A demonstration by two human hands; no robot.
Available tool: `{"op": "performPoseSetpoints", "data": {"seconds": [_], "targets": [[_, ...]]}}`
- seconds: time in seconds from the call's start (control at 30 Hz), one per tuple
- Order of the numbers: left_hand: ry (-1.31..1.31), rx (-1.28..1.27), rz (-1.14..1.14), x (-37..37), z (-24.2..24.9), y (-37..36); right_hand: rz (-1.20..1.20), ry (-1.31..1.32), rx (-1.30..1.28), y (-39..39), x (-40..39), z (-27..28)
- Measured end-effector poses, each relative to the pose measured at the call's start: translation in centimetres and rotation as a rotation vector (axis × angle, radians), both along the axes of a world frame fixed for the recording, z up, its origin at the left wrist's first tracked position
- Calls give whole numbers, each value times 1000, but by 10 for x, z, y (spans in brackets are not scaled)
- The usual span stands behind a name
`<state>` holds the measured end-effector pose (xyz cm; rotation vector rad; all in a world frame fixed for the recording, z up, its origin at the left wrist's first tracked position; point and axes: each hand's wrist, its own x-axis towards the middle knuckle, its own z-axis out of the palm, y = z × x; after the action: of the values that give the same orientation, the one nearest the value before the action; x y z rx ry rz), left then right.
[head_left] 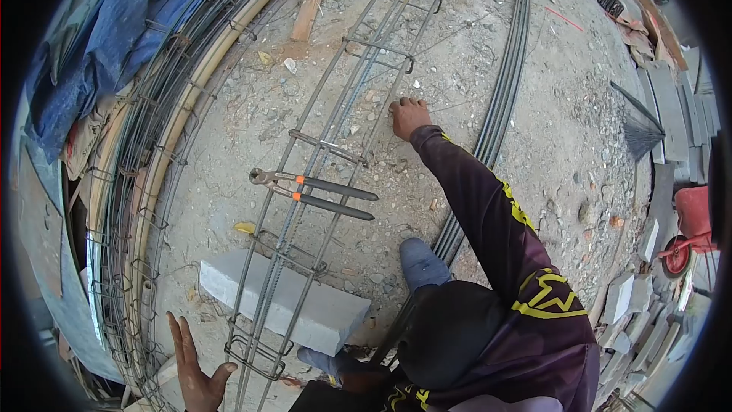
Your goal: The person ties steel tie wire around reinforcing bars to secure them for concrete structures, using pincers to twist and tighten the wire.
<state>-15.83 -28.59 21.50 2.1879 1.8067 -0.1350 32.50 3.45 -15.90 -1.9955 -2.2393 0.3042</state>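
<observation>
A long rebar cage (351, 99) with square wire stirrups runs up the middle of the head view. Pincers (328, 192) with black and orange handles lie across its bars. My right hand (411, 117) is closed, knuckles up, just beside the cage's right bar; what its fingers hold, if anything, is hidden. Low on the left, my left hand (200, 370) is open, fingers stretched and thumb apart, near the cage's lower end. A grey concrete block (305, 301) sits beneath the lower part of the cage.
A bundle of straight steel bars (507, 69) lies to the right. More tied rebar (145, 183) and a blue tarp (126, 38) line the left side. At the right are a broom head (644, 137), stacked blocks (667, 114) and a red wheelbarrow (692, 217).
</observation>
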Motion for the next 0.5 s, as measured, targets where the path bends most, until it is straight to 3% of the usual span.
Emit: {"op": "performPoseSetpoints", "data": {"seconds": [0.07,0.1,0.2,0.33,0.43,0.5], "targets": [[-92,359,-172,44,20,48,8,51,112,-14,8,4],[-51,349,-229,62,33,67,6,156,114,-18,14,4],[-2,-86,-156,75,52,95,25,235,196,-52,30,35],[15,58,-416,121,58,136,26,367,273,-102,40,104],[-180,140,-475,150,53,152,12,446,427,-129,34,159],[-436,65,-389,160,43,158,24,617,501,-136,17,206]]}}
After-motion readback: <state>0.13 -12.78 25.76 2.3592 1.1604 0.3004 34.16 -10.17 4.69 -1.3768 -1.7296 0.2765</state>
